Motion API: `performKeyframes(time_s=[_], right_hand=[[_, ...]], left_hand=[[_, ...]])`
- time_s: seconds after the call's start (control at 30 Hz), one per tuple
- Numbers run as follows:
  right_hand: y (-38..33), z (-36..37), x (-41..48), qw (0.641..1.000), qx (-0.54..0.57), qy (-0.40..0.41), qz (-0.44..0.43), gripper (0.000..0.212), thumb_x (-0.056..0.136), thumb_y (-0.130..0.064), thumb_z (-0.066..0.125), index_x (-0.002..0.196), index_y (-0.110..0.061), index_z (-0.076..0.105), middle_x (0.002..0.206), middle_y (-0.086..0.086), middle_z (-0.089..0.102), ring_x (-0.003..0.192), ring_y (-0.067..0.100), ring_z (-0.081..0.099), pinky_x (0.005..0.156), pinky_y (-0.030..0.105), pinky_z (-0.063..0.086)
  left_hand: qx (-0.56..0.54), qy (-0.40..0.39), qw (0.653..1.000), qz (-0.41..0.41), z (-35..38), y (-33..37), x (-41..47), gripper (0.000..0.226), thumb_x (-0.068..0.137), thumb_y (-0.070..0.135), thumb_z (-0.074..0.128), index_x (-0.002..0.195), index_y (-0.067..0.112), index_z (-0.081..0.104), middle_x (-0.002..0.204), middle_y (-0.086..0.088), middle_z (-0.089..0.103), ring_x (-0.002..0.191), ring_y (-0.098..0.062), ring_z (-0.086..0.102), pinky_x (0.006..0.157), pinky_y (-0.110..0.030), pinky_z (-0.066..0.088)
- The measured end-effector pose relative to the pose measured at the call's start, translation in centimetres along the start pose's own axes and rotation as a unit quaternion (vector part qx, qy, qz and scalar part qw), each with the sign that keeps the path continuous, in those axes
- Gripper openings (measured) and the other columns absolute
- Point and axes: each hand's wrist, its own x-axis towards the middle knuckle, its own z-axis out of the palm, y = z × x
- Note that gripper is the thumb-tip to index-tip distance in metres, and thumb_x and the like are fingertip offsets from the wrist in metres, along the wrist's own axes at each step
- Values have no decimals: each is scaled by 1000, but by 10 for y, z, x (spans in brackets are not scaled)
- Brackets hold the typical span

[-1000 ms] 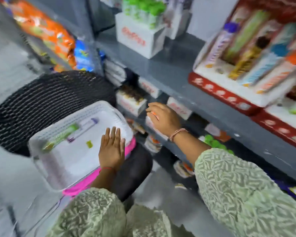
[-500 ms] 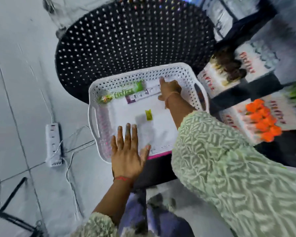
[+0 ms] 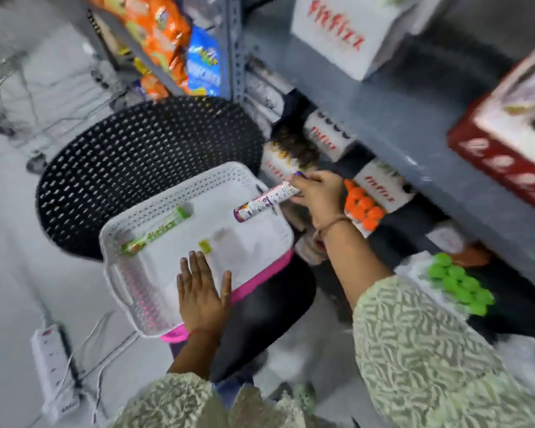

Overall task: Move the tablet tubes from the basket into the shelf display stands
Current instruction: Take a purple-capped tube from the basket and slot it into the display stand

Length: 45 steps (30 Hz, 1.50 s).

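Observation:
A white perforated basket (image 3: pixel 130 291) rests on a pink-rimmed stool. Inside it lies a green tablet tube (image 3: pixel 155 231) at the far left and a small yellow-green scrap (image 3: pixel 205 246). My right hand (image 3: pixel 318 196) grips a white-and-purple tablet tube (image 3: pixel 264 201) by its cap end, held over the basket's far right corner, near the lower shelf. My left hand (image 3: pixel 203 293) lies flat, fingers spread, on the basket's near rim. White display stands on the lower shelves hold orange-capped tubes (image 3: pixel 363 205) and green-capped tubes (image 3: pixel 459 284).
A black perforated stool (image 3: pixel 130 162) stands behind the basket. The grey metal shelf (image 3: pixel 414 125) carries white boxes with red lettering and a red-and-white tray (image 3: pixel 501 162). Orange snack bags (image 3: pixel 155 35) hang at the top left. A white power strip (image 3: pixel 51 362) lies on the floor.
My right hand took the purple tube out of the basket and lifted it toward the shelf. The view swung up and right. My left hand stayed on the basket rim.

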Motion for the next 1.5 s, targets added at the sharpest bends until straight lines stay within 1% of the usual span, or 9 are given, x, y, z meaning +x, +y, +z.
performKeyframes(time_s=[0.17, 0.23, 0.33, 0.5, 0.6, 0.8, 0.93, 1.1, 1.5], right_hand=[[-76, -146, -59, 984, -28, 123, -128, 19, 71, -9, 77, 63, -13, 60, 67, 13, 60, 52, 18, 58, 51, 28, 53], [-103, -197, -84, 953, -121, 207, -183, 19, 66, -21, 81, 67, -10, 66, 68, 12, 61, 61, 22, 55, 60, 36, 49], [-136, -267, -119, 897, -226, 313, -213, 27, 60, -34, 82, 62, -12, 66, 60, 5, 60, 61, 18, 51, 55, 31, 39], [-178, -349, -147, 831, -349, 385, -199, 29, 65, -27, 77, 89, -11, 74, 95, 16, 74, 86, 25, 66, 64, 29, 41], [-200, -379, -147, 810, -407, 375, -195, 29, 68, -21, 74, 95, -11, 74, 103, 15, 74, 98, 27, 66, 76, 29, 50], [-218, -408, -131, 836, -443, 285, -153, 30, 70, -2, 66, 99, -9, 72, 106, 17, 72, 80, 18, 58, 67, 26, 46], [-221, -414, -125, 844, -457, 250, -128, 35, 68, 6, 65, 98, -12, 72, 110, 11, 72, 96, 21, 66, 87, 34, 55], [-210, -410, -119, 837, -482, 228, -127, 39, 70, 10, 65, 102, -12, 71, 116, 6, 69, 103, 21, 63, 88, 32, 53], [-209, -404, -114, 834, -479, 224, -158, 38, 75, 9, 62, 106, -11, 70, 119, 5, 68, 110, 19, 61, 100, 33, 51]], left_hand=[[-26, -12, 977, 212, -2, 134, 8, 85, 87, 60, 2, 134, -6, 29, 142, -28, 34, 134, -44, 26, 109, -53, 24], [-35, 0, 953, 300, -1, 194, 0, 71, 89, 49, 20, 132, -7, 33, 140, -28, 38, 131, -45, 31, 107, -55, 28], [-48, -12, 895, 443, 11, 278, -32, 60, 88, 35, 43, 133, -5, 33, 141, -27, 37, 131, -45, 30, 109, -53, 24], [-13, -63, 818, 571, 40, 360, -77, 60, 94, 38, 39, 140, 4, 19, 151, -19, 21, 141, -32, 12, 116, -41, 7], [46, -86, 809, 580, 59, 372, -80, 63, 95, 45, 30, 142, 8, 10, 155, -12, 11, 143, -24, 0, 117, -36, 1], [92, -70, 806, 580, 69, 368, -76, 66, 93, 52, 20, 142, 13, 2, 156, -7, 4, 142, -22, -6, 116, -34, -6], [113, -62, 805, 579, 67, 369, -78, 73, 83, 58, -8, 142, 16, -4, 155, -3, 0, 142, -21, -8, 113, -32, -10], [118, -78, 806, 575, 62, 370, -79, 104, 58, 68, -37, 142, 17, -5, 156, -4, 0, 142, -19, -8, 112, -32, -11], [140, -92, 801, 575, 59, 371, -80, 106, 54, 67, -41, 142, 16, -7, 156, -4, -2, 142, -19, -9, 112, -32, -10]])
